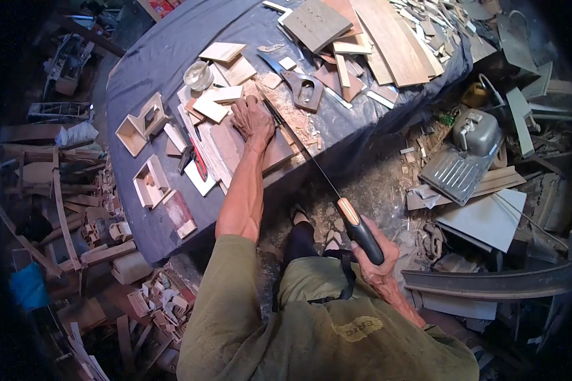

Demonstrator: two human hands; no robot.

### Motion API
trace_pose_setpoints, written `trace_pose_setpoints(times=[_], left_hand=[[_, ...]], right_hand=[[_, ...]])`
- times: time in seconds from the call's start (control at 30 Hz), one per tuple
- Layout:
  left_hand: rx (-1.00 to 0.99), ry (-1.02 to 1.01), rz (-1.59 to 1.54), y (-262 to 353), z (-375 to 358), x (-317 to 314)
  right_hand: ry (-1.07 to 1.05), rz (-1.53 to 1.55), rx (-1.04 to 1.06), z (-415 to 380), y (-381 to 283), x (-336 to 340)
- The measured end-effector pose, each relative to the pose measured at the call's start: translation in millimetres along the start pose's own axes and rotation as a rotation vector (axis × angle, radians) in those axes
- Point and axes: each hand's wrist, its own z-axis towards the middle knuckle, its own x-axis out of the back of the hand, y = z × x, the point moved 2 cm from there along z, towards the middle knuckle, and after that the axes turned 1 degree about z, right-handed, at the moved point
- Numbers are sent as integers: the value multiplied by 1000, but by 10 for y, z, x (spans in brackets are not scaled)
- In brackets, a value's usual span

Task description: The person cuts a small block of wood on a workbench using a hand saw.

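My right hand [378, 254] is wrapped round the black and orange handle of a handsaw [346, 211], low in front of my body. Its thin blade runs up and away to the left, over the table edge and along the right side of a brown wooden board [276, 151]. My left hand [253, 120] bears down on this board, its bent fingers holding it near the blade. Pale wood offcuts [211, 106] lie just beyond my left fingertips. Sawdust [306, 130] is scattered right of the blade. A second handsaw [304, 91] with a dark wooden handle lies farther back.
On the cloth-covered table [171, 63] stand a glass jar [198, 75] and small wooden boxes [150, 181]. Red-handled pliers [199, 162] lie nearby. Planks [394, 44] are stacked at the back right. A metal sink [459, 164] and scrap crowd the floor on my right.
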Motion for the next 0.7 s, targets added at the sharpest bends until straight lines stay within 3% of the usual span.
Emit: trace_pose_setpoints(times=[0.17, 0.33, 0.4, 0.47, 0.6, 0.7], left_hand=[[-181, 73, -93, -141, 44, -148], [-96, 90, -72, -73, 29, -94], [-63, 98, -75, 0, 22, -41], [-103, 101, -83, -57, 37, -75], [-167, 44, -110, -122, 59, -123], [-196, 143, -108, -116, 66, -135]], right_hand=[[7, 28, 5, 115, -89, -112], [-48, 60, -93, 202, -179, -136], [-33, 45, -43, 94, -137, -49], [-12, 35, 24, -39, -106, 5], [-5, 59, -59, -21, -182, -56], [3, 67, -15, 259, -252, -263]])
